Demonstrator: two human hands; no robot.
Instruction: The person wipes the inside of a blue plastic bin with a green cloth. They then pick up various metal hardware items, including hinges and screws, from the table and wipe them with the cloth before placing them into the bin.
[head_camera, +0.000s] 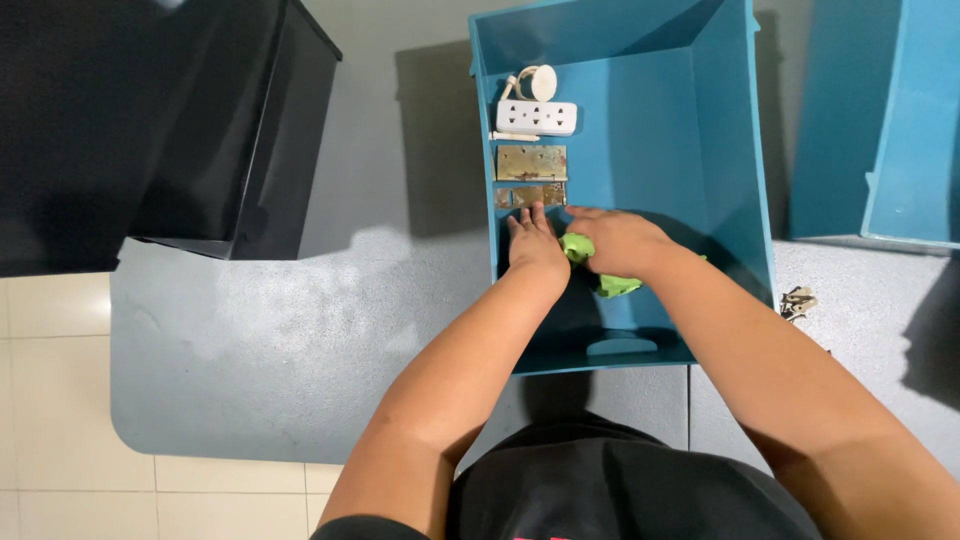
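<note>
Right now the right hand (622, 240) presses a crumpled green cloth (600, 268) onto the blue box (730, 200) floor, fingers clenched around it. Flat-fingered, the left hand (538, 245) rests beside it at nine o'clock, touching brass hinges (531, 172).

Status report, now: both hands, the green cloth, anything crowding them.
Right hand pressing green cloth inside blue box. Left hand flat beside it. Metal hinges and white power strip just beyond fingertips.
</note>
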